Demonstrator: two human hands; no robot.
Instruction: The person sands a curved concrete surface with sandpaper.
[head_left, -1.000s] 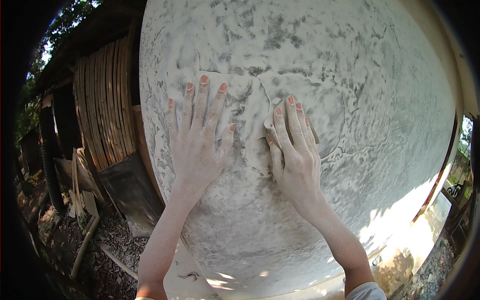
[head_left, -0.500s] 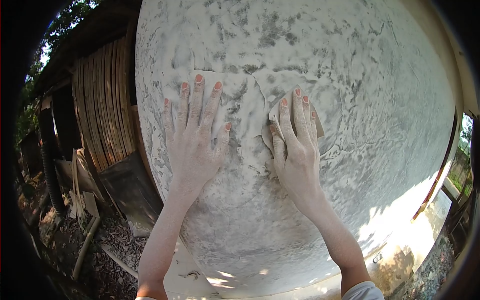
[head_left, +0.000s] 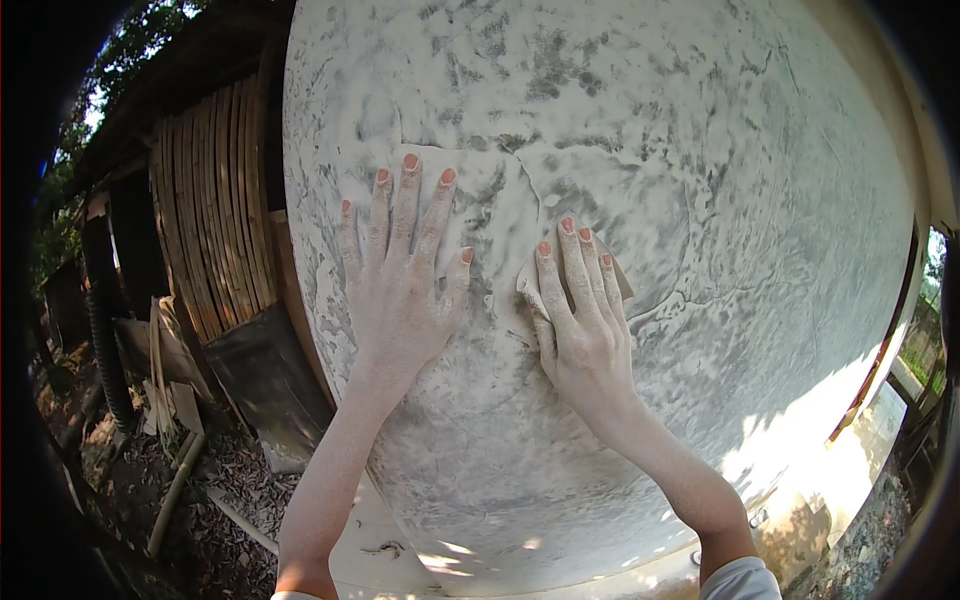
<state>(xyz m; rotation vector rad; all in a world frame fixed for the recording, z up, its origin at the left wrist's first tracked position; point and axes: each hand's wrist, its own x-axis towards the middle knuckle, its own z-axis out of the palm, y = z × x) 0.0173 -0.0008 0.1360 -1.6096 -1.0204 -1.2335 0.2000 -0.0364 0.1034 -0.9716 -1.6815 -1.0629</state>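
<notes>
My left hand (head_left: 402, 285) lies flat on a white plastered wall (head_left: 560, 75), its fingers spread and pointing up. Nothing is in it. To its right, my right hand (head_left: 588, 325) presses a bent sheet of sandpaper (head_left: 527, 288) against the same wall. The fingers lie close together over the sheet, and the thumb is at its left edge. Most of the sheet is hidden under the palm. White dust coats both hands and forearms. The wall shows grey patches, ridges and a thin crack between the hands.
At the left stands a shed with upright bamboo poles (head_left: 212, 200) and a dark panel (head_left: 268, 375) below. A black corrugated pipe (head_left: 108, 360) hangs beside it, over ground strewn with dry leaves (head_left: 235, 490). A pale ledge (head_left: 362, 540) runs along the wall's foot. Sunlight falls at the lower right.
My right hand has slid down and a little to the left on the wall with the sandpaper. My left hand stays at the same spot; the view has shifted slightly.
</notes>
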